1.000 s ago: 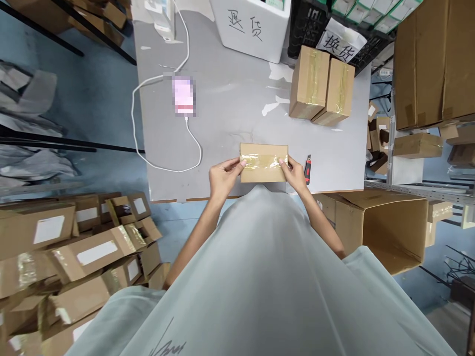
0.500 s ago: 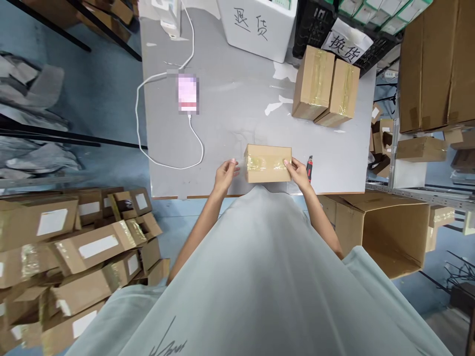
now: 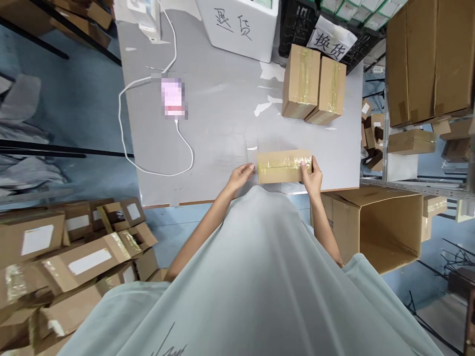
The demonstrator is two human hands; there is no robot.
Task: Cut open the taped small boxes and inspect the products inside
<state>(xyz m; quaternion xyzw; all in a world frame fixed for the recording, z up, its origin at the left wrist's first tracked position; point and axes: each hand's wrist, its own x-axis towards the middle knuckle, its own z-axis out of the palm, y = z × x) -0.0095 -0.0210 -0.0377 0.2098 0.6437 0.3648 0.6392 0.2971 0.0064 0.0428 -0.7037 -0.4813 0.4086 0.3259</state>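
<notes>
A small taped cardboard box is near the front edge of the grey table. My right hand grips its right end, fingers curled over the top. My left hand hovers just left of the box, fingers loosely curled and holding nothing; it does not clearly touch the box.
Two taped boxes stand at the table's back right, a white bin behind, a phone on a white cable at left. A large empty carton sits on the floor right; several labelled boxes pile up on the left.
The box has moved right along the front edge in my right hand. My left hand let go of its left end. The red cutter beside it is now hidden.
</notes>
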